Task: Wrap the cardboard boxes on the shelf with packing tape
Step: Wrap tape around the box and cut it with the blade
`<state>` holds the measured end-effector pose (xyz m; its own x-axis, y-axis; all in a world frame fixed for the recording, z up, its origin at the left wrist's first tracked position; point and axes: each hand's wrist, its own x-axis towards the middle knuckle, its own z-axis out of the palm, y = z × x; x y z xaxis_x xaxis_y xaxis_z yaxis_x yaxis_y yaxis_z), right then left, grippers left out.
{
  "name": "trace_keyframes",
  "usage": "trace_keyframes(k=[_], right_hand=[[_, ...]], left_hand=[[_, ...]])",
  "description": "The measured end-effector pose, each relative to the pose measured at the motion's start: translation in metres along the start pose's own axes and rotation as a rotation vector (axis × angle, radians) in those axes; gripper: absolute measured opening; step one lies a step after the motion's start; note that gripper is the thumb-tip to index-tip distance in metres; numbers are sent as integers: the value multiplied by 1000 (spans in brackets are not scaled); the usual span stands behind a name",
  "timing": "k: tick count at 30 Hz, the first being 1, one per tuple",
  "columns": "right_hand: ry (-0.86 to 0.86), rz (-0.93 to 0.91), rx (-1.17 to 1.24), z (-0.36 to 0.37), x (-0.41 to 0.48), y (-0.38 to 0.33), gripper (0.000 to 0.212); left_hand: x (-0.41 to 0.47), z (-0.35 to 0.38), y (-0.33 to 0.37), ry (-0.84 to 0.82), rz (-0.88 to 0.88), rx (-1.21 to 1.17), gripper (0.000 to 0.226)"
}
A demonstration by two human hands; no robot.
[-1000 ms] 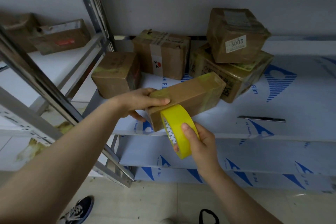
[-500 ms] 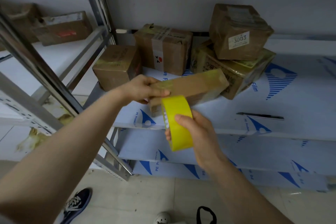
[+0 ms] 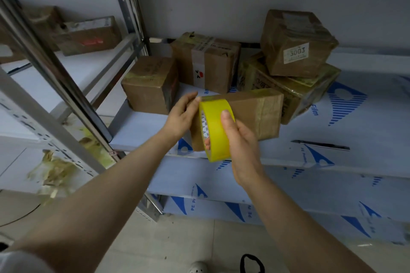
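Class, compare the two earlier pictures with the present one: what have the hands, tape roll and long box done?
The right hand raised the roll from below the box to in front of its near end. The left hand released its grip on that end; its fingertips now meet the roll's top edge, pinching or not I cannot tell. Other boxes and knife stayed put.

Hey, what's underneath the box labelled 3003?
The box labelled 3003 sits on a larger tape-wrapped cardboard box. That box's top is mostly covered, so nothing more shows.
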<state>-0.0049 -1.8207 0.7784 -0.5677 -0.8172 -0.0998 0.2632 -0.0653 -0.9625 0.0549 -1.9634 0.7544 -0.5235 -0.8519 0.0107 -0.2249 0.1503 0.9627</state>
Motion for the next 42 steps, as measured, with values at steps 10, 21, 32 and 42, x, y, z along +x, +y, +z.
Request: trace_keyframes(k=[10, 21, 32, 42], right_hand=[[109, 172, -176, -15, -24, 35, 29], [37, 210, -253, -22, -28, 36, 22], [63, 302, -244, -19, -26, 68, 21], [105, 397, -171, -14, -26, 80, 44]], left_hand=[[28, 28, -2, 244, -102, -74, 34], [24, 28, 7, 171, -132, -195, 27], [24, 4, 2, -214, 40, -57, 68], [22, -8, -1, -332, 66, 263, 99]])
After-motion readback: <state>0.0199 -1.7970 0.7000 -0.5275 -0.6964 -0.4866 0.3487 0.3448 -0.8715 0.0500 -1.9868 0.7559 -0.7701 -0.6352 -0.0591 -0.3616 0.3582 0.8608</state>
